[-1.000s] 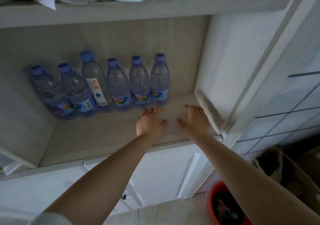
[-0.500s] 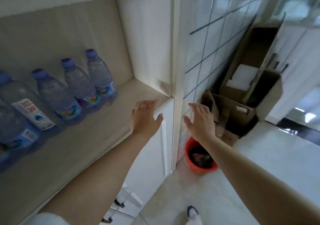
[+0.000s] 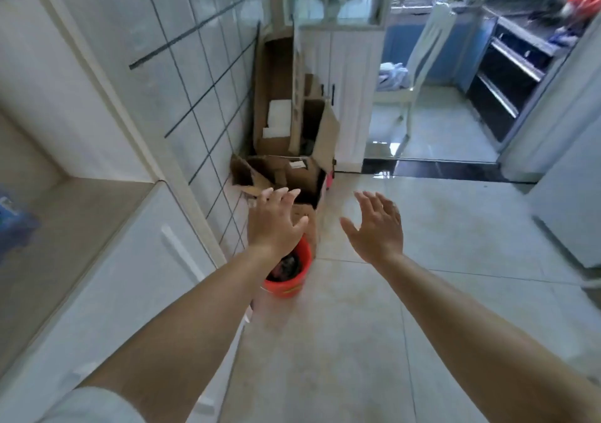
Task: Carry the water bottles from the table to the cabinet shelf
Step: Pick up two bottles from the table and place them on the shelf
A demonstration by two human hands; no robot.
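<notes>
At the far left edge of the frame a blurred blue shape (image 3: 14, 224) on the cabinet shelf (image 3: 81, 208) is probably one of the water bottles; no table shows. Both hands reach forward at centre frame over the floor, the left hand (image 3: 276, 224) above a red bucket (image 3: 287, 276), the right hand (image 3: 377, 227) just beside it, fingers spread and holding nothing. Cardboard boxes (image 3: 292, 162) stand against the tiled wall behind. Full bottles would likely be fairly heavy, smooth and a little yielding; gripping around the middle seems safest. Half a second earlier the left hand lay at the shelf edge with a row of bottles plainly visible; the view has since swung right, toward the kitchen doorway
</notes>
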